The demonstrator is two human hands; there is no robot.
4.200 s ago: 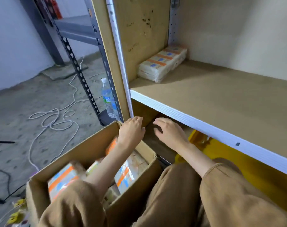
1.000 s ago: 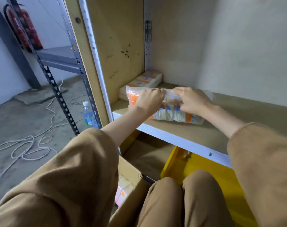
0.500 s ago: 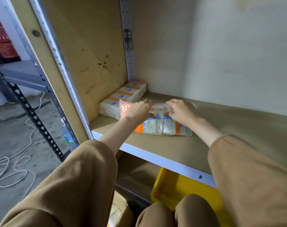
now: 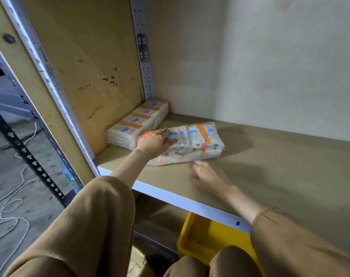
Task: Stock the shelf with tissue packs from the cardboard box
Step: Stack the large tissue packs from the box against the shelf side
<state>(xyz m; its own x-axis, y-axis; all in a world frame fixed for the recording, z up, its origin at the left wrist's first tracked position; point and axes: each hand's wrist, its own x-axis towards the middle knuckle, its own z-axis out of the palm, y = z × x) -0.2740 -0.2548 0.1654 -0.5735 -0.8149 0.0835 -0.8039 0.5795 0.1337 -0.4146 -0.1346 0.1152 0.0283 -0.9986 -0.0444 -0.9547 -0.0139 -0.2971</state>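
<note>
Indoors, tan shelf [image 4: 270,166], tissue pack [image 4: 194,142] flat, pale wall [image 4: 280,66] behind.

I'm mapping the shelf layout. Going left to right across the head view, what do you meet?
White cable → water bottle → first tissue pack → second tissue pack → right hand.

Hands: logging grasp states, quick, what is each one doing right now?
Left hand: laid flat on the tissue pack, fingers open, not gripping.
Right hand: blurred, empty, off the pack, fingers loosely open.
</note>
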